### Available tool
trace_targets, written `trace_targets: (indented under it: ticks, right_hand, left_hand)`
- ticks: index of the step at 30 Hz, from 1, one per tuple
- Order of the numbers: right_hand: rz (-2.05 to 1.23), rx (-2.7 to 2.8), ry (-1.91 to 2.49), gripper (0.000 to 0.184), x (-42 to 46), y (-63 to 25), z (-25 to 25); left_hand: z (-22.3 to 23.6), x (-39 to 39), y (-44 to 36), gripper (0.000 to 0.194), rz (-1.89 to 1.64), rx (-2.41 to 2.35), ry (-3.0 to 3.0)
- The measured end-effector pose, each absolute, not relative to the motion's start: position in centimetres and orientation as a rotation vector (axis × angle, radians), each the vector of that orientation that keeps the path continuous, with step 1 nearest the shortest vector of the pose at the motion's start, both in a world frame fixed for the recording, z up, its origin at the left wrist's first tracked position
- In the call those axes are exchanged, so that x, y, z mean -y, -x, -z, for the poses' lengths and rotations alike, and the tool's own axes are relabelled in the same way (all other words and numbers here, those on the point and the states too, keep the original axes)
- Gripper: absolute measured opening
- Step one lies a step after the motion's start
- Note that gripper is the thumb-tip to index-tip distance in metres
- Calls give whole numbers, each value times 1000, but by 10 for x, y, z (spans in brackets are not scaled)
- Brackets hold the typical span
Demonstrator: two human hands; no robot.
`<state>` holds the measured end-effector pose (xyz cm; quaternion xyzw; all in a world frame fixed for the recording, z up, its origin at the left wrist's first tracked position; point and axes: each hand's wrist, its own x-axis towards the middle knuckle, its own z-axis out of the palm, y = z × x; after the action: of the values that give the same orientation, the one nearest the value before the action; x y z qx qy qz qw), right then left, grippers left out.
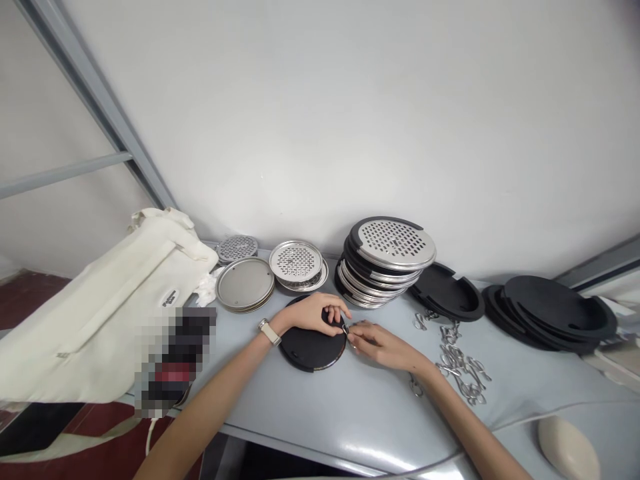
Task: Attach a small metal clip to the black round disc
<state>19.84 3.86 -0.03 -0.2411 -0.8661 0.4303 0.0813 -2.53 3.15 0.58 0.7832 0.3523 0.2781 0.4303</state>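
Observation:
A black round disc [310, 347] with a metal edge at its lower right lies flat on the grey table. My left hand [315, 313], a pale-strapped watch on its wrist, rests over the disc's upper part. Its thumb and forefinger close on a small bent-wire metal clip [346, 329] at the disc's right edge. From the right, my right hand [377, 343] pinches the same clip with its fingertips. How the clip sits on the rim is partly hidden by the fingers. Loose wire clips [463, 367] lie in a scattered heap right of my right hand.
Behind my hands stands a tall stack of perforated metal discs with black rims [395, 243]. Smaller grater-like discs [296, 261] and plain metal discs [245, 283] are at left. Black rings [447, 293] and black covers [555, 307] lie right. A cream bag [110, 307] occupies the left end.

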Motion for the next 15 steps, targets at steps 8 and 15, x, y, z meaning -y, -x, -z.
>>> trace_targets:
  ticks: [8, 15]
  right_hand:
    - [-1231, 2493, 793, 40, -38, -194, 10]
    - [-1211, 2477, 836, 41, -37, -191, 15]
  left_hand:
    - [-11, -30, 26, 41, -662, -921, -1951]
    - [-11, -29, 26, 37, -674, -925, -1940]
